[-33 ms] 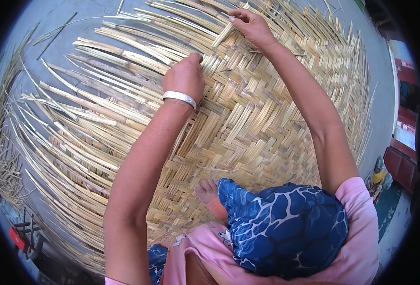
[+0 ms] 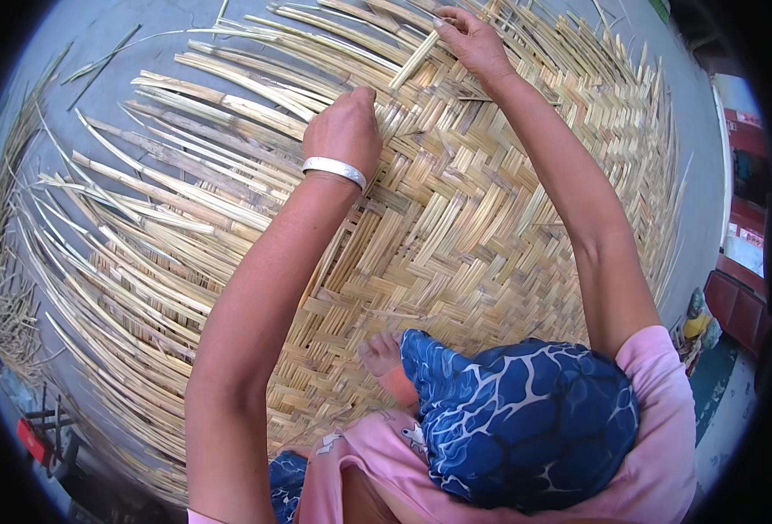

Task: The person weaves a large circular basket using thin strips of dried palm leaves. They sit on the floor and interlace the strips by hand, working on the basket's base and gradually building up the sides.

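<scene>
A large woven bamboo mat (image 2: pixel 491 227) with a herringbone pattern lies on the ground under me. My right hand (image 2: pixel 473 44) reaches to its far edge and pinches the end of one flat bamboo strip (image 2: pixel 414 61), lifted slantwise above the weave. My left hand (image 2: pixel 344 129), a silver bangle on its wrist, rests knuckles up where the weave ends and the loose strips (image 2: pixel 193 175) begin. Its fingers curl down out of sight among them. My knee in blue patterned cloth (image 2: pixel 526 419) and a bare foot (image 2: pixel 381 356) rest on the mat's near part.
Unwoven strips fan out left and downward over the grey concrete floor (image 2: pixel 80 35). A bundle of thin slivers (image 2: pixel 1 297) lies at the far left, with a red object (image 2: pixel 34 437) below it. Red furniture (image 2: pixel 740 297) stands beyond the mat's right edge.
</scene>
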`<action>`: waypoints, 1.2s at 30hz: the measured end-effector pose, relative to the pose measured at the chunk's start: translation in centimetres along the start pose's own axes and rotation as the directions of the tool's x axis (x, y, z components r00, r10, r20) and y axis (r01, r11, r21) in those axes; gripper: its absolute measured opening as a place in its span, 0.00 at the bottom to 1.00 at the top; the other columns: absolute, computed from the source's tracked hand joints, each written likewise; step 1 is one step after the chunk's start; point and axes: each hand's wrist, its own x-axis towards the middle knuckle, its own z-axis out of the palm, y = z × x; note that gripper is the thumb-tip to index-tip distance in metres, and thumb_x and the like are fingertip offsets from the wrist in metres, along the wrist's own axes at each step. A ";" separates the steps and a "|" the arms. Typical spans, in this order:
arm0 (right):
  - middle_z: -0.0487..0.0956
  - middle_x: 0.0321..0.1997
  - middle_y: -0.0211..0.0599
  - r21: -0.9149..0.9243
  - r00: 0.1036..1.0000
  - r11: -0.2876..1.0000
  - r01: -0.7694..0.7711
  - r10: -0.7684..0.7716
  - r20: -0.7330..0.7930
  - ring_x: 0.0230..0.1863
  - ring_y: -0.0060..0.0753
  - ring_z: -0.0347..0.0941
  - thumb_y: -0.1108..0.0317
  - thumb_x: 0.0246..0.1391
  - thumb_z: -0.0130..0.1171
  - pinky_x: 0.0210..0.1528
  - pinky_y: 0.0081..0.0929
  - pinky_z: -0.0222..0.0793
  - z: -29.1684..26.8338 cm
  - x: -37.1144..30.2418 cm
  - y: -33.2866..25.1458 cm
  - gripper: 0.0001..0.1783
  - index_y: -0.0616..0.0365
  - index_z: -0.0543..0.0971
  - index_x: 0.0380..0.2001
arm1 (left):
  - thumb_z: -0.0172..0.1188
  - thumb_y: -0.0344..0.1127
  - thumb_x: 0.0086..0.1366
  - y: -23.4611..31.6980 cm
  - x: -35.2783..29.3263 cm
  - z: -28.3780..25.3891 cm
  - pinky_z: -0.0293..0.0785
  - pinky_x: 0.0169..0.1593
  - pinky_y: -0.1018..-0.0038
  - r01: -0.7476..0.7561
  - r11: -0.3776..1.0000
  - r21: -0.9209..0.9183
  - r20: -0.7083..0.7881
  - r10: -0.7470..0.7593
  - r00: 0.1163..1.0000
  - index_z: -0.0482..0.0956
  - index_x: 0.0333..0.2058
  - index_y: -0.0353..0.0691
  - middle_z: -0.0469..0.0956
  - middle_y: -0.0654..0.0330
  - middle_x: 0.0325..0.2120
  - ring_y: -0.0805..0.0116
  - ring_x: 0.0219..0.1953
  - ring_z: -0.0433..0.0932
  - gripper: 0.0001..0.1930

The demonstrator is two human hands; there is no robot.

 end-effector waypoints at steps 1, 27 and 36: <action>0.75 0.46 0.36 0.021 1.000 1.000 0.022 -0.022 0.008 0.47 0.27 0.69 0.55 0.55 0.55 0.51 0.27 0.64 -1.0 1.1 1.4 0.24 0.53 0.71 0.52 | 0.50 0.25 0.55 0.9 0.6 0.3 0.73 0.38 0.59 -0.042 0.998 -0.046 -0.056 0.039 0.998 0.72 0.36 0.40 0.75 0.50 0.35 0.49 0.37 0.76 0.09; 0.76 0.32 0.37 -0.102 0.808 0.966 -0.237 0.254 0.531 0.30 0.31 0.70 0.39 0.55 0.45 0.34 0.31 0.68 4.0 10.9 -2.9 0.32 0.61 0.75 0.39 | 0.57 0.29 0.52 3.5 7.2 1.7 0.73 0.20 0.73 0.400 0.394 -0.828 0.145 -0.538 0.830 0.71 0.25 0.31 0.76 0.51 0.18 0.65 0.18 0.79 0.06; 0.77 0.31 0.29 -0.083 0.615 0.932 -0.354 0.298 0.730 0.30 0.25 0.70 0.38 0.46 0.58 0.33 0.29 0.68 2.1 8.9 -5.9 0.26 0.49 0.77 0.36 | 0.53 0.26 0.53 3.7 6.5 1.5 0.70 0.17 0.73 0.315 0.205 -0.927 0.161 -0.540 0.826 0.65 0.27 0.29 0.73 0.51 0.20 0.61 0.17 0.79 0.07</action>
